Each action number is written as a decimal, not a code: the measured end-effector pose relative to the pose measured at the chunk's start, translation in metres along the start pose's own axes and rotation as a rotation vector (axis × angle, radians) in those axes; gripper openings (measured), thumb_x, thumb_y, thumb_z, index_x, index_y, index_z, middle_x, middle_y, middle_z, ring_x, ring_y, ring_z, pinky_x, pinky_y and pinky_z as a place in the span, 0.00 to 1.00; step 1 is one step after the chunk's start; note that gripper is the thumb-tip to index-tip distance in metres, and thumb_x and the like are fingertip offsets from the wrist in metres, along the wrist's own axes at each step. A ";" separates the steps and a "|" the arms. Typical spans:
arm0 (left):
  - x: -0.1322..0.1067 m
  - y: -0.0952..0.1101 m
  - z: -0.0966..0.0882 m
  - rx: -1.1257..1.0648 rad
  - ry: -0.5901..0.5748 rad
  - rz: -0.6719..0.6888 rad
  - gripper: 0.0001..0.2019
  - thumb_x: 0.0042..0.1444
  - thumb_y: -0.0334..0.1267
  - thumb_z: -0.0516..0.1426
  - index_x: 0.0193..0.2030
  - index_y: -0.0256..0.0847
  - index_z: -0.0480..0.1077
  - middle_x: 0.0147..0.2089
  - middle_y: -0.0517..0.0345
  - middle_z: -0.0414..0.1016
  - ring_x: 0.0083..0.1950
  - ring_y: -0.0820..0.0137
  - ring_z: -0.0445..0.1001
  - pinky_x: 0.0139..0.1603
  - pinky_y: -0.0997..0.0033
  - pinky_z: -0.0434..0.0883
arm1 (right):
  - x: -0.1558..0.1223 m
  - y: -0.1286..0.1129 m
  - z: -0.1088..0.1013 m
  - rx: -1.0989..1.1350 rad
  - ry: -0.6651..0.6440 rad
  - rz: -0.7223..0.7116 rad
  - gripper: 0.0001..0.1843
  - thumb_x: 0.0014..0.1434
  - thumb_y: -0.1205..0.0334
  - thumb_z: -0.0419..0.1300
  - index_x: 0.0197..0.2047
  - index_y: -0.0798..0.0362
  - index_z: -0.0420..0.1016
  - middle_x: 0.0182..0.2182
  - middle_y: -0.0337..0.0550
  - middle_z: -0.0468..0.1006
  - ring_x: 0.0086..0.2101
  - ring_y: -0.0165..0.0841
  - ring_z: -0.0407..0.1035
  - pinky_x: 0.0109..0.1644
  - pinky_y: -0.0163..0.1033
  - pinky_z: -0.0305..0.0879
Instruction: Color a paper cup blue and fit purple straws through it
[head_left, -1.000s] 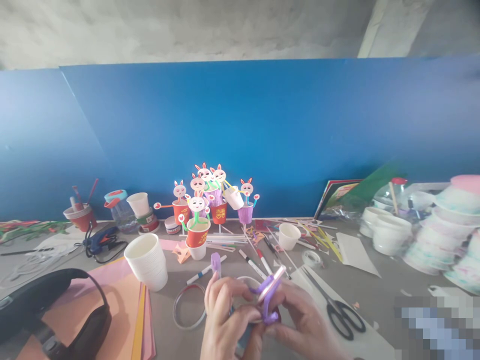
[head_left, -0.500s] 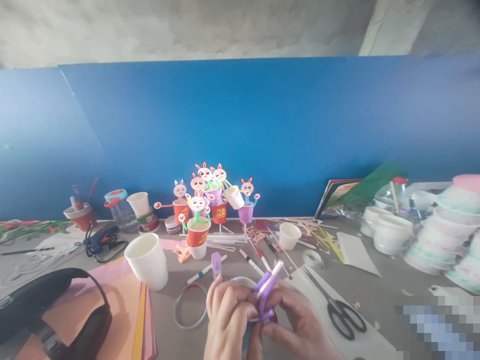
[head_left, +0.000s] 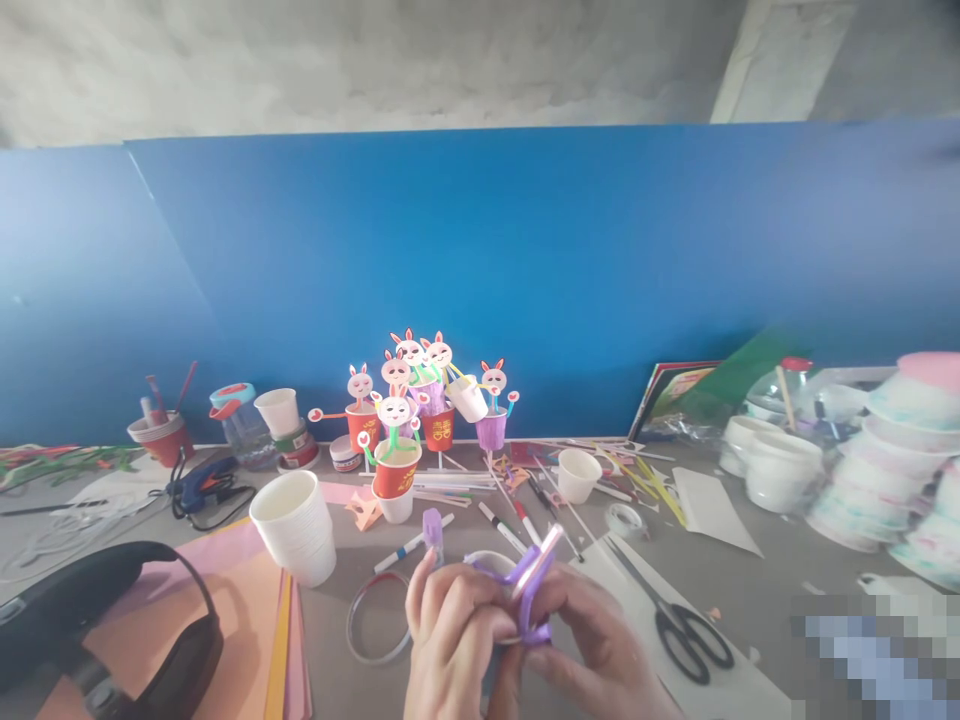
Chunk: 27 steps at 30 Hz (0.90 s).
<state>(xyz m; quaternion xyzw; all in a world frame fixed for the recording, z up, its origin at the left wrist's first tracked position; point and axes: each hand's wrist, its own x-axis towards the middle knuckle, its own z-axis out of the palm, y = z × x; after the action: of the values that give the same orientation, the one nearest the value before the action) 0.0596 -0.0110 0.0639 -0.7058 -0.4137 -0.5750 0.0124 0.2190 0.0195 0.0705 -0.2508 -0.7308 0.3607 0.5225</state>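
Low in the middle of the view, my left hand point(head_left: 450, 640) and my right hand point(head_left: 600, 650) are closed together around a small purple craft piece point(head_left: 529, 585), a bent purple strip with a flat pink-edged part sticking up between the fingers. Just behind the hands are a white cup rim point(head_left: 487, 558) and a small purple tube point(head_left: 433, 527) standing on the grey table point(head_left: 750, 580). What lies under my fingers is hidden.
A stack of white paper cups point(head_left: 294, 525) stands at the left by coloured paper sheets point(head_left: 247, 620) and black headphones point(head_left: 105, 620). Rabbit-faced cup figures point(head_left: 420, 400) line the blue wall. Black scissors point(head_left: 679, 625), markers point(head_left: 506, 525), a tape ring point(head_left: 367, 620) and white bowls point(head_left: 862, 470) lie around.
My hands stay in place and keep turning the purple piece between the fingers. The view has tilted slightly.
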 end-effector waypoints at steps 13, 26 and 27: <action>0.000 -0.006 0.003 0.170 0.055 0.113 0.06 0.59 0.28 0.58 0.34 0.44 0.72 0.42 0.55 0.80 0.47 0.63 0.75 0.69 0.48 0.55 | -0.007 0.008 -0.001 -0.008 0.035 0.035 0.12 0.64 0.48 0.64 0.37 0.47 0.76 0.32 0.40 0.78 0.33 0.36 0.71 0.38 0.36 0.66; 0.011 -0.019 -0.030 -0.479 -0.154 -0.339 0.10 0.67 0.39 0.50 0.47 0.48 0.73 0.56 0.52 0.74 0.60 0.58 0.70 0.59 0.60 0.65 | -0.008 0.014 -0.012 0.562 0.054 0.292 0.11 0.58 0.52 0.69 0.35 0.49 0.78 0.32 0.41 0.74 0.31 0.33 0.66 0.33 0.35 0.64; 0.016 -0.021 -0.036 -0.551 -0.226 -0.420 0.13 0.68 0.38 0.48 0.43 0.48 0.75 0.52 0.54 0.76 0.57 0.60 0.72 0.56 0.64 0.67 | -0.008 0.015 -0.013 0.609 0.045 0.298 0.11 0.58 0.52 0.70 0.35 0.49 0.78 0.31 0.41 0.74 0.31 0.33 0.66 0.33 0.35 0.64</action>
<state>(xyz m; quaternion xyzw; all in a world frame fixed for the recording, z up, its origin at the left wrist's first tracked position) 0.0183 -0.0059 0.0796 -0.6413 -0.3780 -0.5733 -0.3424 0.2340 0.0262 0.0561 -0.1952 -0.5330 0.6292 0.5309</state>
